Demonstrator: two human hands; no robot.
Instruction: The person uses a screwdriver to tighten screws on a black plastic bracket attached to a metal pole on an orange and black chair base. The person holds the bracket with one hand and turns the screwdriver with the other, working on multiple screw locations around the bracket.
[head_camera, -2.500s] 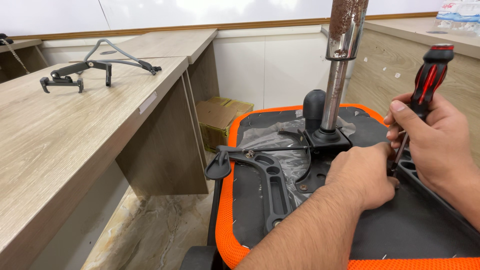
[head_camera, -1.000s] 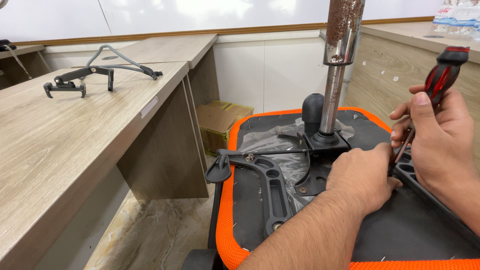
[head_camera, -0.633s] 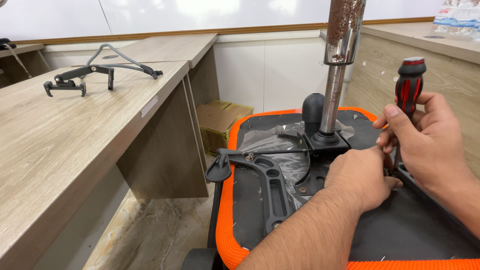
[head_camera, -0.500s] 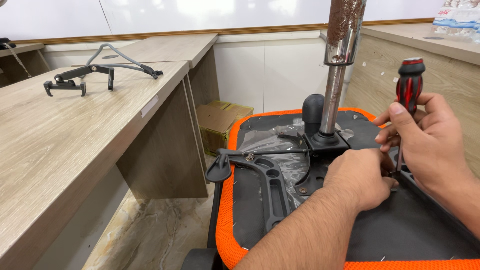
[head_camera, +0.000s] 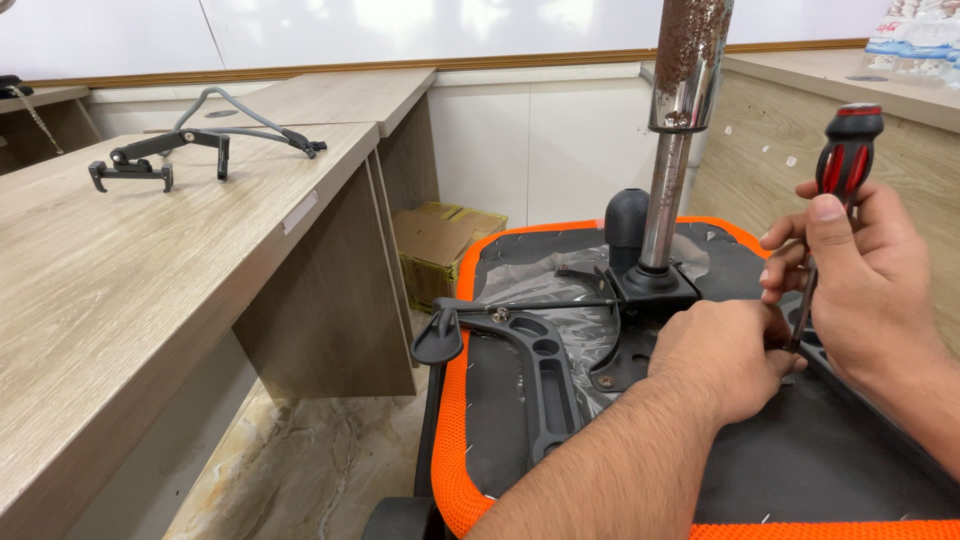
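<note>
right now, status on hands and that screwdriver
Right hand gripping red-and-black screwdriver, shaft down at chair underside. Left hand steadying at the tip, tip hidden. Gas-lift column upright beside them, not blocking.

The screwdriver (head_camera: 845, 160) has a glossy red-and-black plastic handle and a thin metal shaft. The chair's gas-lift column (head_camera: 680, 130) is shiny metal, rust-pitted above. The seat underside (head_camera: 850, 450) is matt black cloth edged in orange mesh. The counter (head_camera: 130, 270) is matt wood-grain laminate.

cardboard box (head_camera: 443, 243) | brown, floor by desk || white label (head_camera: 299, 212) | desk edge
</note>
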